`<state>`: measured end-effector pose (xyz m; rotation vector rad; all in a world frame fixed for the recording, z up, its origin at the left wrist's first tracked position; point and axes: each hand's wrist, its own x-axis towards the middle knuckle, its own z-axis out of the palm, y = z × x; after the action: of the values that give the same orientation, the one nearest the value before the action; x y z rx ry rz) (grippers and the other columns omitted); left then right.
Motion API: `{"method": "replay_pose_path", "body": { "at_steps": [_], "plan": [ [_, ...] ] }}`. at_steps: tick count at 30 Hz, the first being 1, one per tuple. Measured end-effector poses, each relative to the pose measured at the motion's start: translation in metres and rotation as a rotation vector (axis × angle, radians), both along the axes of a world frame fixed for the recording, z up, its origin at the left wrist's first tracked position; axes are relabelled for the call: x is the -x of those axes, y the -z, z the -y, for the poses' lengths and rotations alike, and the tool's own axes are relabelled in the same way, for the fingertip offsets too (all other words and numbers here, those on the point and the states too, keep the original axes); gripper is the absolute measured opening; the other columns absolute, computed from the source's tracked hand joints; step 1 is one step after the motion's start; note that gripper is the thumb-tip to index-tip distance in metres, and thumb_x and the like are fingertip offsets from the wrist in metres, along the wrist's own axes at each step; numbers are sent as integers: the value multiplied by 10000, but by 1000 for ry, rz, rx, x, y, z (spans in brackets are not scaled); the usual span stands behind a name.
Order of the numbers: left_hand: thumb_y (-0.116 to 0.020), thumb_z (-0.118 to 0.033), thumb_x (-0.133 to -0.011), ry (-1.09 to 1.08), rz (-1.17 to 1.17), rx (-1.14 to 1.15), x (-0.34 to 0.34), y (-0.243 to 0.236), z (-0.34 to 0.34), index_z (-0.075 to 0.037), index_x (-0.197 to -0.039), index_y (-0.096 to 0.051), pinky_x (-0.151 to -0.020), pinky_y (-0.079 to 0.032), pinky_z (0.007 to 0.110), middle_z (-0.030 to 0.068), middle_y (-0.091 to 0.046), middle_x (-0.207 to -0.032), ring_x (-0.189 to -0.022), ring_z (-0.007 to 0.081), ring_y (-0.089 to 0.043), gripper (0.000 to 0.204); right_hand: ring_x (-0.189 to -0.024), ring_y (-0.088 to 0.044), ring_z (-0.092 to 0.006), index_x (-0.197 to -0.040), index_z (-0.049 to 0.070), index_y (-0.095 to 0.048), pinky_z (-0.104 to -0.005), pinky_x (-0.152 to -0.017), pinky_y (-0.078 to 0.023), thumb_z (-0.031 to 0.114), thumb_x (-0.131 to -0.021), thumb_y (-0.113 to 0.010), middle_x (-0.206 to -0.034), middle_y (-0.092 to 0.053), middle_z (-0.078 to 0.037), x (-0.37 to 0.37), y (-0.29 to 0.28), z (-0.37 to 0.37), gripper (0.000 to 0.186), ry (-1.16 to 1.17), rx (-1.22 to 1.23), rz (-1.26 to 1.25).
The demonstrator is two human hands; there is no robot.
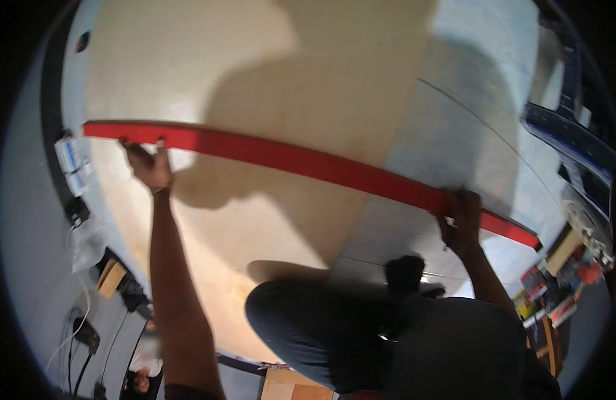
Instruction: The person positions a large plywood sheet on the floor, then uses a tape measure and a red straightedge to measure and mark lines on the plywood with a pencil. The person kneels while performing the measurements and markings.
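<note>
A long red bar point(281, 154) with a dark top edge and a black right end slants across the view, its left end farther off than its right. My left hand point(149, 165) is at the bar near its left end. Its thumb overlaps the near edge, and the other fingers meet the bar a little to the left, partly hidden. Closer to the right end, my right hand point(463, 220) is wrapped round the bar. Beneath lies a large pale tan sheet point(148, 60), with a whitish-blue surface point(448, 127) along its right side.
My bent leg point(308, 327) in dark trousers rests low in the middle. A dark blue metal frame point(568, 130) stands at the right, with assorted boxes and tools point(551, 287) below it. Cables point(88, 300) and a clear plastic bag point(88, 243) lie along the left side.
</note>
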<state>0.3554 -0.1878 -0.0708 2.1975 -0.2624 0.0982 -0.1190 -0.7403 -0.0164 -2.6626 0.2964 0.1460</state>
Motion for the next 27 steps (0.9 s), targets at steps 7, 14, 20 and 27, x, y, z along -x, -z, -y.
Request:
{"method": "replay_pose_path", "body": {
  "at_steps": [7, 14, 20, 27],
  "plan": [
    [-777, -473, -989, -66, 62, -256, 5, -23, 30, 35, -1713, -246, -1322, -312, 527, 295, -170, -1793, -1645, 410, -278, 1031, -1032, -605, -356, -1277, 70, -716, -493, -918, -485, 230, -808, -918, -1098, -630, -133, -24, -21, -5, 535, 21, -42, 54],
    [-697, -517, -1029, -88, 84, -305, 6, -23, 27, 43, -1699, -288, -1329, -279, 508, 316, -177, -1789, -1654, 427, -257, 964, -991, -598, -345, -1270, 51, -731, -470, -872, -497, 198, -797, -915, -1063, -612, -130, -15, -21, -12, 528, 22, -65, 76],
    [-666, -587, -1021, -116, 97, -362, 10, -28, 38, 29, -1695, -317, -1325, -280, 515, 336, -239, -1766, -1653, 452, -251, 978, -986, -592, -350, -1298, 42, -730, -473, -881, -505, 198, -806, -905, -1082, -605, -141, -13, -22, -11, 545, -10, -43, 70],
    [-650, -612, -1021, -124, 127, -437, 9, -25, 32, -16, -1701, -343, -1316, -292, 524, 332, -232, -1770, -1650, 452, -260, 955, -996, -589, -346, -1311, 33, -729, -475, -893, -506, 234, -828, -886, -1080, -607, -137, -17, -23, -8, 546, -23, -26, 52]
  ]
}}
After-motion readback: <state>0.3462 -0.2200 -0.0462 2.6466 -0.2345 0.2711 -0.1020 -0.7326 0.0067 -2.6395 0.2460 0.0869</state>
